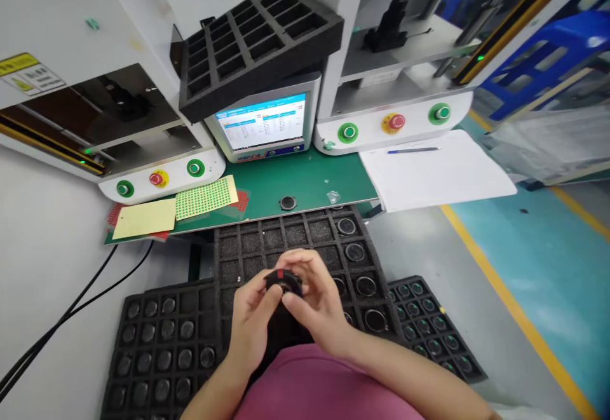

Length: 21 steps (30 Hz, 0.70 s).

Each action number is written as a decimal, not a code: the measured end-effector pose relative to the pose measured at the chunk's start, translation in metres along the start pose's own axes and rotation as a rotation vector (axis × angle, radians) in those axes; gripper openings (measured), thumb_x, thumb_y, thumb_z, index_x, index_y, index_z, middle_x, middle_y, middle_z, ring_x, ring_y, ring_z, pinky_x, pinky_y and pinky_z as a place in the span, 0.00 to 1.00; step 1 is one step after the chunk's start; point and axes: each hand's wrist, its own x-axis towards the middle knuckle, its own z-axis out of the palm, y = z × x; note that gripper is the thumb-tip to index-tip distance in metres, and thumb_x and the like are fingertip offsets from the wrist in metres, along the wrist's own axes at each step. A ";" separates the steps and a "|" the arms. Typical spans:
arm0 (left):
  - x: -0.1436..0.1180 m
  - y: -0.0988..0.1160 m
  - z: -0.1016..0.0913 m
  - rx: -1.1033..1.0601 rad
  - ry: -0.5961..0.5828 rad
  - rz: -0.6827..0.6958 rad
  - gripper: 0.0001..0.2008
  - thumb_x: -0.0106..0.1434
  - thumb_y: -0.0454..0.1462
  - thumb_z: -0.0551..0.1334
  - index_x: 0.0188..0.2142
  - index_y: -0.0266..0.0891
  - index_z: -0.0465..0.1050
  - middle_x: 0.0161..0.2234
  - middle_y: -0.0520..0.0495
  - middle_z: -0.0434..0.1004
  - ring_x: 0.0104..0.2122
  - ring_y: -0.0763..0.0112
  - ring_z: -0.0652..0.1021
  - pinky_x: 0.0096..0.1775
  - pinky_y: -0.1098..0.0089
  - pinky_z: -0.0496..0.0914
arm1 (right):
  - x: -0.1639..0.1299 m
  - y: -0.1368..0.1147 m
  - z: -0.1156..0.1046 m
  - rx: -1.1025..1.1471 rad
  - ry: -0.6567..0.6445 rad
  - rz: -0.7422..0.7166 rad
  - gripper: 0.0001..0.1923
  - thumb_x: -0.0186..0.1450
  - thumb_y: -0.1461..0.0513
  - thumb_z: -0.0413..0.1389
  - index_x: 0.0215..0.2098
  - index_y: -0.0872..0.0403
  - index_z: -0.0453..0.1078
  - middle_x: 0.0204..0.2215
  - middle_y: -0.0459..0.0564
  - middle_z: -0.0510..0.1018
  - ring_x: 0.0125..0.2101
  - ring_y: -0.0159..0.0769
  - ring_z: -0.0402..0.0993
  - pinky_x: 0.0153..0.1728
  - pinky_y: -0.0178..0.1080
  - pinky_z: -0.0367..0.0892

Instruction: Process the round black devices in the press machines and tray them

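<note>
Both of my hands hold one round black watch case (284, 280) in front of my body, with a small red patch on its upper rim. My left hand (252, 321) grips its left side, the thumb pressed on the face turned toward me. Around the right side curl the fingers of my right hand (318, 305), its thumb also on that face. Part of the case is hidden by the fingers. Beneath the hands lies a black foam tray (250, 242) with round pieces in its right-hand compartments. A similar watch case (288, 203) rests on the green bench edge beyond.
Two white press machines with green buttons (349, 132) and red buttons (156, 180) flank a monitor (264, 124). Another foam tray (262, 32) leans above it. Sticker sheets (206, 197) and paper with a pen (413, 150) lie on the bench. Filled trays stand lower left (159, 344) and right (431, 325).
</note>
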 end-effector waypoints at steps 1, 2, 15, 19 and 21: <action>0.001 0.003 0.001 -0.159 -0.028 -0.081 0.14 0.61 0.45 0.64 0.34 0.34 0.77 0.31 0.45 0.81 0.30 0.67 0.79 0.34 0.71 0.73 | -0.002 -0.001 -0.006 -0.082 -0.051 -0.107 0.20 0.59 0.66 0.59 0.49 0.47 0.65 0.43 0.50 0.71 0.43 0.36 0.72 0.42 0.38 0.72; 0.001 0.005 0.003 -0.294 -0.055 -0.149 0.15 0.59 0.46 0.66 0.33 0.34 0.76 0.29 0.45 0.80 0.28 0.67 0.79 0.33 0.71 0.73 | -0.004 -0.001 -0.011 -0.148 -0.095 -0.196 0.27 0.58 0.68 0.59 0.54 0.46 0.62 0.47 0.52 0.70 0.48 0.38 0.71 0.46 0.41 0.72; -0.006 -0.002 0.014 -0.709 -0.357 -0.345 0.16 0.57 0.47 0.65 0.28 0.33 0.72 0.18 0.47 0.71 0.23 0.64 0.76 0.27 0.70 0.66 | -0.014 0.003 -0.029 -0.117 -0.150 -0.344 0.40 0.53 0.75 0.61 0.59 0.40 0.61 0.47 0.49 0.77 0.47 0.43 0.76 0.46 0.48 0.77; -0.005 -0.004 0.017 -0.751 -0.353 -0.306 0.21 0.61 0.51 0.60 0.25 0.34 0.72 0.15 0.50 0.66 0.22 0.68 0.74 0.29 0.70 0.65 | -0.014 0.006 -0.033 -0.162 -0.208 -0.326 0.39 0.54 0.73 0.62 0.59 0.40 0.61 0.47 0.50 0.77 0.47 0.44 0.75 0.46 0.49 0.75; -0.006 -0.006 0.019 -0.768 -0.329 -0.301 0.22 0.63 0.52 0.60 0.24 0.35 0.71 0.15 0.51 0.65 0.21 0.71 0.72 0.28 0.71 0.64 | -0.013 0.005 -0.033 -0.167 -0.214 -0.302 0.38 0.55 0.71 0.62 0.59 0.39 0.61 0.47 0.50 0.77 0.47 0.44 0.75 0.45 0.50 0.75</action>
